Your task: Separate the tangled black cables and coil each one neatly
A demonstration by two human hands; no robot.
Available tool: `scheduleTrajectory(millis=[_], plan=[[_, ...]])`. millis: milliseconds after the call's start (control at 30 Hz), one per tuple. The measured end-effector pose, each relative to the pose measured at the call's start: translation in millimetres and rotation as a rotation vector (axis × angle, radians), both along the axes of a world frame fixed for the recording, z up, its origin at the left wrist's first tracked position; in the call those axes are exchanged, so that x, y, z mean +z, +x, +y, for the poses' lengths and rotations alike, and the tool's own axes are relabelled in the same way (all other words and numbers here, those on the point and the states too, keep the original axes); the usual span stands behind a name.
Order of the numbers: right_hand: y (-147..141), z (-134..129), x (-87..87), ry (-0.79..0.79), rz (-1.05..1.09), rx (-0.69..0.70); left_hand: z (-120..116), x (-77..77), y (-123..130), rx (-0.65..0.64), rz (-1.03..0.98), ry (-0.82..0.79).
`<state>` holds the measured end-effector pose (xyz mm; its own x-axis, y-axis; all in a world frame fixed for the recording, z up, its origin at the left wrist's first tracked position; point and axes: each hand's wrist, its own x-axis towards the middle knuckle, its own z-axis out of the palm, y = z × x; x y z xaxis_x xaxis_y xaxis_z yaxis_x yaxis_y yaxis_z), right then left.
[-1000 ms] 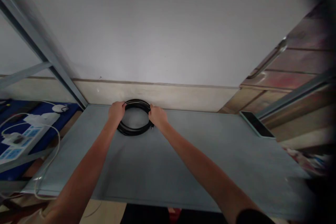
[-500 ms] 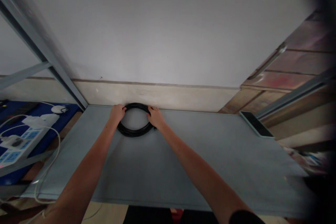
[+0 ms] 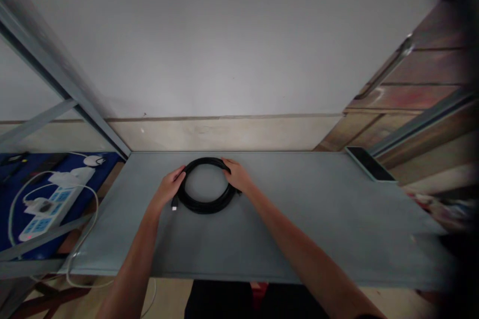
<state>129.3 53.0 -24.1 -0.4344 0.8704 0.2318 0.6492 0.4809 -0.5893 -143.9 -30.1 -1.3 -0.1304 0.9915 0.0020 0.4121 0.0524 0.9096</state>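
A coil of black cable (image 3: pixel 205 207) lies on or just over the grey tabletop (image 3: pixel 284 229), left of its middle. My left hand (image 3: pixel 170 185) grips the coil's left side, thumb and fingers closed around the strands. Below that hand a cable plug (image 3: pixel 174 204) with a pale metal tip sticks out. On the opposite side my right hand (image 3: pixel 236 175) is closed on the coil's upper right. A short dark end pokes out beneath it. Whether the coil rests fully on the surface I cannot tell.
A phone-like dark slab (image 3: pixel 370 164) lies at the table's back right corner. To the left, a white power strip (image 3: pixel 56 209) with plugs sits on a blue surface (image 3: pixel 15 194), its white cord (image 3: pixel 88 234) looping over the table edge. Metal frame posts (image 3: pixel 101 124) and a wall stand behind.
Both hands have drawn the coil nearer to me and slightly right, away from the wall. The plug by my left hand now shows. The view has shifted a little.
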Motion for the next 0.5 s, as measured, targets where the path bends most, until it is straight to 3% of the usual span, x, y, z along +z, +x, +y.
scheduleTrajectory(millis=[233, 367, 500], plan=[[77, -50, 0.5, -0.044, 0.112, -0.033, -58, -7.6, 70, 0.146, -0.431, -0.008], [119, -73, -0.2, -0.078, 0.216, -0.159, -78, -10.6, 105, 0.141, -0.469, 0.028], [142, -93, -1.5, -0.100, 0.287, -0.242, -85, -2.7, 133, 0.090, -0.401, 0.023]])
